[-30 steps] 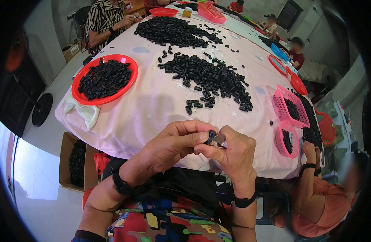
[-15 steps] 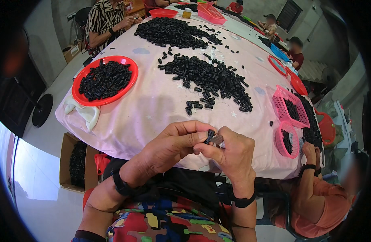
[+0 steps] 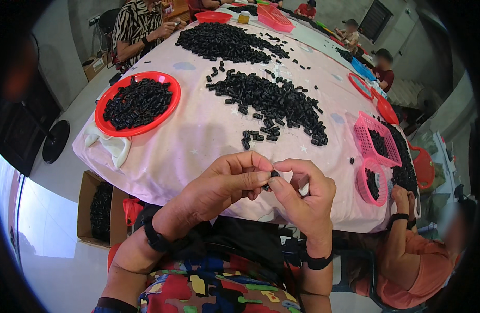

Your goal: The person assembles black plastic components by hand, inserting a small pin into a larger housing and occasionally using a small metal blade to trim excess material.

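Note:
My left hand pinches a small black plastic piece between thumb and fingertips, just over the near edge of the table. From the other side, the thumb and forefinger of my right hand touch the same piece. Tucked in the curled fingers of that hand is a small flat tool, grey and blade-like; its exact kind is hard to make out. Beyond my hands lies a heap of similar black pieces, with a few loose ones at its near end.
A red round tray of black pieces stands at the left, a white cloth beside it. Pink baskets sit at the right, near a co-worker's hands. Another black heap lies farther back. A cardboard box stands on the floor.
The flat tool has swung away from the black piece and back into my right hand. My right thumb and forefinger now meet at the piece; my left hand keeps its pinch.

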Available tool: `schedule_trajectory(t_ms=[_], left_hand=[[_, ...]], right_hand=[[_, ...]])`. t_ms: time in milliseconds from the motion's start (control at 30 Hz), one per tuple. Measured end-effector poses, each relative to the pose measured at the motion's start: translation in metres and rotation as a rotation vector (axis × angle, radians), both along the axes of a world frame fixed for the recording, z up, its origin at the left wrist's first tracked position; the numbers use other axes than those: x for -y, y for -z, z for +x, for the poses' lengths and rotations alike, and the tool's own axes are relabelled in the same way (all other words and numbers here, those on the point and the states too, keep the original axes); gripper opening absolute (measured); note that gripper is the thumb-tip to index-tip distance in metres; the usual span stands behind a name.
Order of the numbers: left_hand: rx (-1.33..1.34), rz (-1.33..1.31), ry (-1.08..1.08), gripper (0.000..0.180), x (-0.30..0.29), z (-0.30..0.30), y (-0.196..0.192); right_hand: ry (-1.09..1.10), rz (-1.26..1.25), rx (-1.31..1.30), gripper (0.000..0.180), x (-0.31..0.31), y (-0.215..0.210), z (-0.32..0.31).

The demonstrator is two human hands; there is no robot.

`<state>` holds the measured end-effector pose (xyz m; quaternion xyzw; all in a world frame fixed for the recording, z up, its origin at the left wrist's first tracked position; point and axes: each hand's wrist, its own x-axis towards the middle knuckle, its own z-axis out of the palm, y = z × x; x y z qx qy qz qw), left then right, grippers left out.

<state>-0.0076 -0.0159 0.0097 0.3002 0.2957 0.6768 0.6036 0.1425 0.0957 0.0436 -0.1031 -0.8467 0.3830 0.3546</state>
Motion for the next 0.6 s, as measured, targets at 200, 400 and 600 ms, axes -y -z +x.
schedule_trajectory(t_ms=[200, 400, 600], left_hand=[[-0.035, -0.020, -0.031, 0.017, -0.0003, 0.0014, -0.0001], [0.002, -0.039, -0.007, 0.018, 0.0006, -0.0013, -0.0029], [0.088, -0.019, -0.005, 0.023, 0.0004, -0.0014, -0.0036]], right_hand=[[0.006, -0.042, -0.007, 0.014, -0.0031, 0.0056, 0.0002], [-0.040, -0.091, 0.020, 0.015, -0.0048, 0.0023, 0.0032], [-0.015, -0.039, -0.010, 0.016, -0.0035, 0.0039, 0.0015]])
